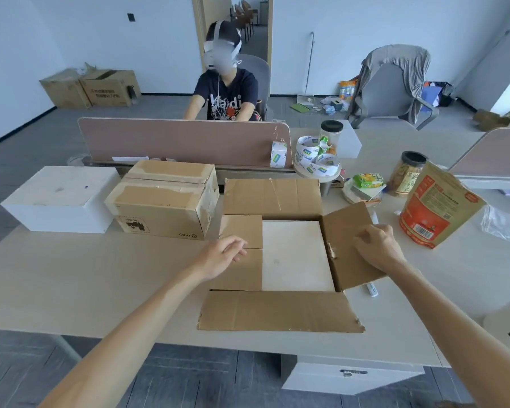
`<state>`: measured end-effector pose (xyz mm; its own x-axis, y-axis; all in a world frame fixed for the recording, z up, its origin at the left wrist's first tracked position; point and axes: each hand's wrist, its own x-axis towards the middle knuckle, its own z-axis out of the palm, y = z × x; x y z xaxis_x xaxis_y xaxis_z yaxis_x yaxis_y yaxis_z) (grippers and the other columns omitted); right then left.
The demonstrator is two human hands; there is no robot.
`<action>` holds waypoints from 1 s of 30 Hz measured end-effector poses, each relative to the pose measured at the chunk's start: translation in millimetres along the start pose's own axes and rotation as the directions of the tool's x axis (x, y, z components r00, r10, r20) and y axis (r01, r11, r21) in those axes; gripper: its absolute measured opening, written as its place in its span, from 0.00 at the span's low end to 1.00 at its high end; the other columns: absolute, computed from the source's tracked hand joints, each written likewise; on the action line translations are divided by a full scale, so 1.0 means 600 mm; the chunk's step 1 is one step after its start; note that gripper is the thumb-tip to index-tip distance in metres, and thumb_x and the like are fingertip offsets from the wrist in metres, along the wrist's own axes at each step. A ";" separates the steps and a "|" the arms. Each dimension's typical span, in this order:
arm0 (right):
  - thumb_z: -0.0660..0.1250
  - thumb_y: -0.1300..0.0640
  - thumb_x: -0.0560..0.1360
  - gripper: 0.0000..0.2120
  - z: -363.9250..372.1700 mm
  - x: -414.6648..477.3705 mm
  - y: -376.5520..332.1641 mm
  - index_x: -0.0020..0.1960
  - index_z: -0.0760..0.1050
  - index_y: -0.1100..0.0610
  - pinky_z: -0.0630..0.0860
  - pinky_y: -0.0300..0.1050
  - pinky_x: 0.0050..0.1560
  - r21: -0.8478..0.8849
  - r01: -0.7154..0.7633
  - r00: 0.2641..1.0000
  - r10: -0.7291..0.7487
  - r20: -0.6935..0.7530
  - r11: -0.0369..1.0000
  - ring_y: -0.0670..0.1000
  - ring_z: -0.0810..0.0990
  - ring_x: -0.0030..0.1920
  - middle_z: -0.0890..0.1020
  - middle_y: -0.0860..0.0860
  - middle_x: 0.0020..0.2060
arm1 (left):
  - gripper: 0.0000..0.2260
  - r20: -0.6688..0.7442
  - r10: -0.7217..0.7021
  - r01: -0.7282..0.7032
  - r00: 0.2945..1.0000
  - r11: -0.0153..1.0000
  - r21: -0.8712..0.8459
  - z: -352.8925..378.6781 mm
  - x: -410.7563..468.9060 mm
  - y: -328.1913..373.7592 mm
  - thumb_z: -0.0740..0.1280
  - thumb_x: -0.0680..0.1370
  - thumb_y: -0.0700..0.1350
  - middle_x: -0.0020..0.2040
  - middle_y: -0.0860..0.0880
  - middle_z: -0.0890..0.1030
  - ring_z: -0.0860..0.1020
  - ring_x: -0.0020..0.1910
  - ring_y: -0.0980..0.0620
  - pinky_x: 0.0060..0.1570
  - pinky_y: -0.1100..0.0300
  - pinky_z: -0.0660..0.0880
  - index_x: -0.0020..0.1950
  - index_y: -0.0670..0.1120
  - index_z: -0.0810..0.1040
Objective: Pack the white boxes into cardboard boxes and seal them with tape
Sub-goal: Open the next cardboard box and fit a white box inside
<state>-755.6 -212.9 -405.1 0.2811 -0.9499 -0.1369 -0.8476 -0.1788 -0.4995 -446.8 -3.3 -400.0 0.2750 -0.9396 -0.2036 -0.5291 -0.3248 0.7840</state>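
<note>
**1. Flaps and hands (nearest).** The near flap (pixel 280 310) of the open cardboard box (pixel 273 198) lies flat, outward, below both hands. The left hand (pixel 224 254) rests on the left flap (pixel 242 269) with its fingers loose and gripping nothing. The right hand (pixel 377 248) lies on the tilted right flap (pixel 348 245) with bent fingers. Whether it grips or only presses cannot be determined.

**2. Hazards.** The right flap's fold looks ragged, so forcing it down may tear it. The left flap appears split, so it may spring up once released and leave an uneven tape seam.

**3. Contents.** Between the hands, one white box (pixel 295 254) sits in the carton, filling the visible opening.

**4. Beyond the hands.** A closed cardboard box (pixel 165 198) stands past the left hand, its contents hidden. A second white box (pixel 59 198) stands unpacked further left. The tape rolls (pixel 317 160) lie well beyond the right hand.
</note>
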 end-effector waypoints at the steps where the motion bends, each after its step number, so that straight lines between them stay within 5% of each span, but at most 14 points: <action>1: 0.65 0.53 0.78 0.13 -0.002 -0.006 -0.012 0.60 0.77 0.54 0.70 0.46 0.55 -0.023 0.067 0.998 -0.067 -0.012 0.998 0.56 0.74 0.59 0.68 0.55 0.65 | 0.13 0.016 0.004 -0.005 1.000 1.000 0.031 0.008 -0.003 0.003 0.55 0.84 0.52 0.50 0.59 0.82 0.81 0.48 0.59 0.54 0.57 0.75 0.58 0.53 0.78; 4: 0.65 0.54 0.78 0.13 0.001 -0.032 -0.050 0.61 0.78 0.56 0.68 0.42 0.57 -0.005 0.350 0.935 -0.350 -0.052 0.937 0.56 0.74 0.63 0.71 0.55 0.66 | 0.12 0.097 0.019 -0.026 0.995 0.997 0.068 0.025 -0.015 0.010 0.59 0.82 0.54 0.53 0.58 0.82 0.80 0.52 0.60 0.57 0.59 0.73 0.58 0.52 0.78; 9: 0.64 0.45 0.79 0.22 0.035 -0.085 -0.098 0.72 0.71 0.49 0.63 0.45 0.72 0.076 0.551 0.791 -0.550 0.268 0.831 0.49 0.70 0.71 0.73 0.49 0.70 | 0.27 0.278 0.012 -0.058 0.960 0.986 0.157 0.036 -0.043 0.007 0.63 0.72 0.71 0.58 0.63 0.76 0.73 0.59 0.63 0.62 0.58 0.71 0.65 0.58 0.74; 13: 0.65 0.35 0.74 0.29 0.056 -0.118 -0.111 0.73 0.67 0.41 0.63 0.45 0.72 -0.002 0.524 0.713 -0.437 0.549 0.852 0.45 0.67 0.72 0.71 0.42 0.71 | 0.36 0.367 -0.004 -0.117 0.930 0.944 0.308 0.046 -0.068 -0.006 0.65 0.68 0.73 0.68 0.59 0.68 0.67 0.67 0.58 0.65 0.55 0.68 0.71 0.59 0.67; 18: 0.70 0.32 0.69 0.39 0.042 -0.162 -0.123 0.75 0.61 0.40 0.62 0.47 0.70 -0.099 0.616 0.548 -0.335 0.766 0.781 0.44 0.64 0.71 0.67 0.39 0.72 | 0.39 0.413 0.021 -0.183 0.910 0.916 0.357 0.048 -0.095 -0.001 0.73 0.67 0.66 0.67 0.59 0.68 0.64 0.66 0.59 0.62 0.61 0.64 0.74 0.56 0.64; 21: 0.68 0.28 0.67 0.42 0.040 -0.168 -0.117 0.76 0.61 0.42 0.61 0.49 0.72 -0.204 0.753 0.524 -0.383 0.761 0.625 0.46 0.64 0.72 0.68 0.40 0.72 | 0.35 0.371 0.068 -0.204 0.926 0.917 0.342 0.044 -0.109 0.002 0.75 0.67 0.63 0.64 0.58 0.73 0.70 0.62 0.60 0.63 0.63 0.68 0.70 0.52 0.70; 23: 0.65 0.28 0.69 0.39 0.039 -0.162 -0.113 0.75 0.62 0.42 0.62 0.48 0.71 -0.201 0.787 0.522 -0.457 0.720 0.583 0.46 0.65 0.71 0.70 0.40 0.71 | 0.25 0.269 0.139 -0.227 0.953 0.917 0.329 0.038 -0.118 0.003 0.74 0.68 0.62 0.53 0.56 0.80 0.77 0.51 0.59 0.54 0.59 0.76 0.59 0.50 0.78; 26: 0.63 0.31 0.72 0.33 0.031 -0.144 -0.113 0.73 0.66 0.42 0.67 0.46 0.68 -0.148 0.774 0.553 -0.543 0.632 0.616 0.45 0.70 0.68 0.73 0.40 0.68 | 0.18 0.058 0.294 -0.295 0.954 0.888 0.353 0.033 -0.129 0.006 0.70 0.71 0.63 0.40 0.58 0.80 0.78 0.40 0.60 0.41 0.61 0.78 0.45 0.49 0.80; 30: 0.62 0.29 0.71 0.32 0.019 -0.112 -0.111 0.69 0.72 0.45 0.75 0.48 0.59 -0.058 0.700 0.665 -0.620 0.417 0.712 0.46 0.78 0.57 0.80 0.40 0.56 | 0.15 -0.140 0.454 -0.342 0.880 0.809 0.478 0.025 -0.117 0.006 0.66 0.77 0.56 0.45 0.52 0.83 0.82 0.42 0.57 0.42 0.62 0.80 0.51 0.45 0.80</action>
<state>-712.7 -134.0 -372.3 0.8998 -0.4138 -0.1380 -0.4327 -0.8069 -0.4022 -479.7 60.1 -391.8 0.1137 -0.9592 0.2588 -0.9059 0.0069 0.4235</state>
